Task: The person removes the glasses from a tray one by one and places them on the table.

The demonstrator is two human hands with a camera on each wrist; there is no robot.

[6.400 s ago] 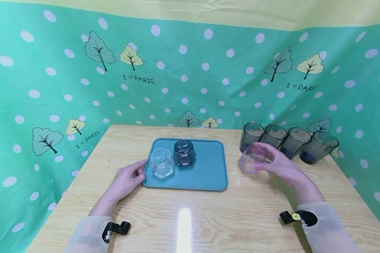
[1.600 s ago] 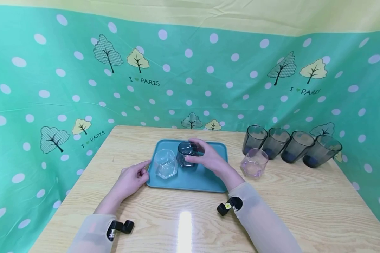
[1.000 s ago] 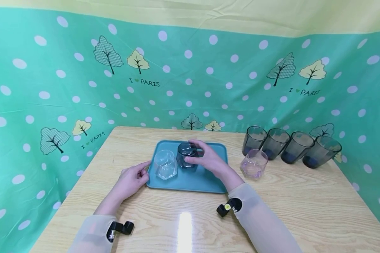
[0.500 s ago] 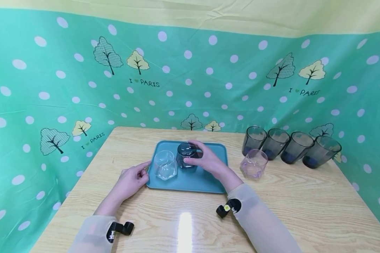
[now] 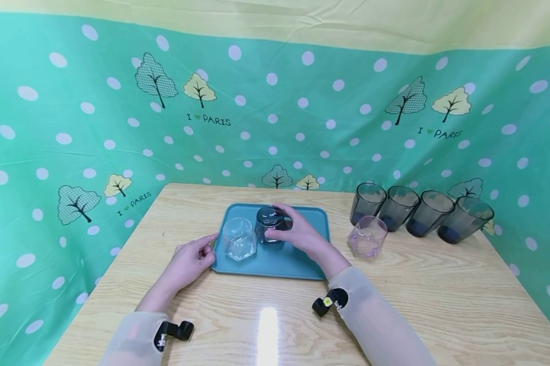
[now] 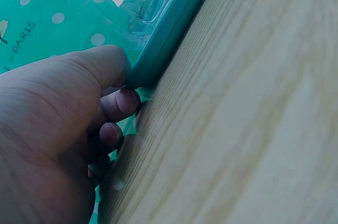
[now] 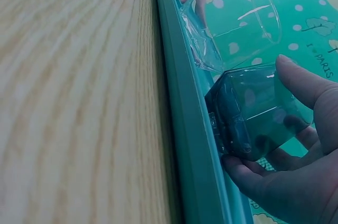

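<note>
On the blue tray (image 5: 297, 265) stand two short glasses with faceted bases: a clear glass (image 5: 239, 245) on the left and a dark grey glass (image 5: 263, 227) beside it. My right hand (image 5: 302, 235) grips the dark glass from its right side, thumb toward me and fingers round the back. The right wrist view has the same dark glass (image 7: 248, 113) low over the tray, its base near the rim. With my left hand (image 5: 190, 260) I pinch the tray's left edge; the left wrist view shows the thumb (image 6: 113, 65) at the tray corner and the other fingers curled.
Right of the tray, a pink-tinted glass (image 5: 367, 243) stands on the wooden table (image 5: 220, 320). Behind it several tall dark tumblers (image 5: 396, 208) form a row along the back right. A green dotted curtain (image 5: 275, 101) hangs behind the table.
Earlier my right hand held the pink-tinted glass; it now stands released on the table, and that hand has moved left to the dark glass. Over the last second almost nothing has moved.
</note>
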